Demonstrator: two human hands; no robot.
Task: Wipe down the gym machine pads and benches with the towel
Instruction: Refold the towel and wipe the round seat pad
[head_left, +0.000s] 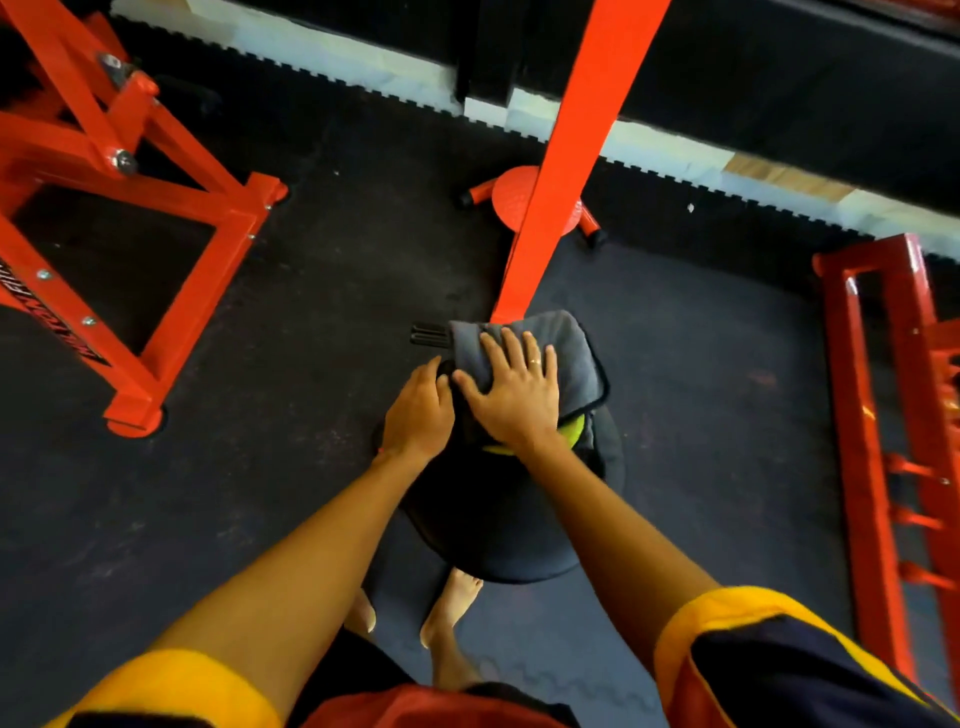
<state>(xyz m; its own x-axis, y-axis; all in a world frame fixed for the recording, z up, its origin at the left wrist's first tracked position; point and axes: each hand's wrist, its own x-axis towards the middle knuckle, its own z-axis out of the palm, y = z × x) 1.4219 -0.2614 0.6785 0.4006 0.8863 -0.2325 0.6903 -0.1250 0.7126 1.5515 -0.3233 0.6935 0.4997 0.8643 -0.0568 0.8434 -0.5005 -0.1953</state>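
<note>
Towel (571, 358) covers the far end of the pad (519, 530) under the flat right hand (514, 397); the left hand (418, 415) grips its left edge.

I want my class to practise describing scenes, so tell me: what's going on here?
A person is wiping a black machine pad with a grey towel. The right hand presses flat on the towel, fingers spread, at the pad's far end near the orange upright. The left hand rests at the pad's left edge beside the towel; whether it grips is unclear.
</note>
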